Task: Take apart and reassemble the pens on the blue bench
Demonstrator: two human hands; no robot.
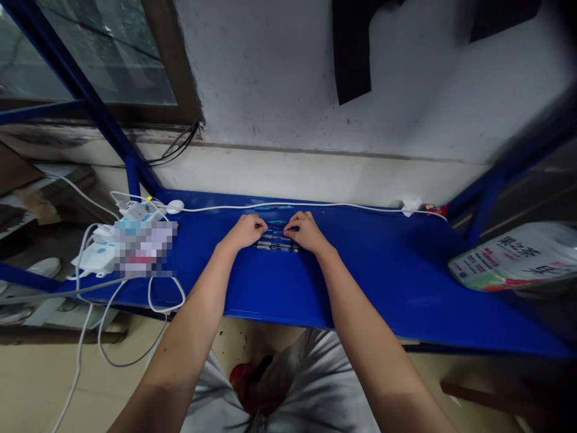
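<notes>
Several pens (276, 246) lie side by side, roughly parallel, on a blue shelf (274, 282) in front of me. My left hand (247, 231) is closed in a pinch at the left end of a dark slim pen (276, 228). The fingers of my right hand (308, 231) pinch around its right end. Just beyond this pen are blue pieces that look like another pen (276, 222). Farther back, by the wall, lies a light blue pen (274, 207). My fingers partly hide the ends of the pens.
A white cable (315, 204) runs along the shelf's back edge. White power strips (101, 249) with tangled cords sit at the left, beside a blurred-out item (146, 248). A large labelled plastic bottle (514, 255) is at the right. Crumpled white tissue (411, 206) lies near the wall.
</notes>
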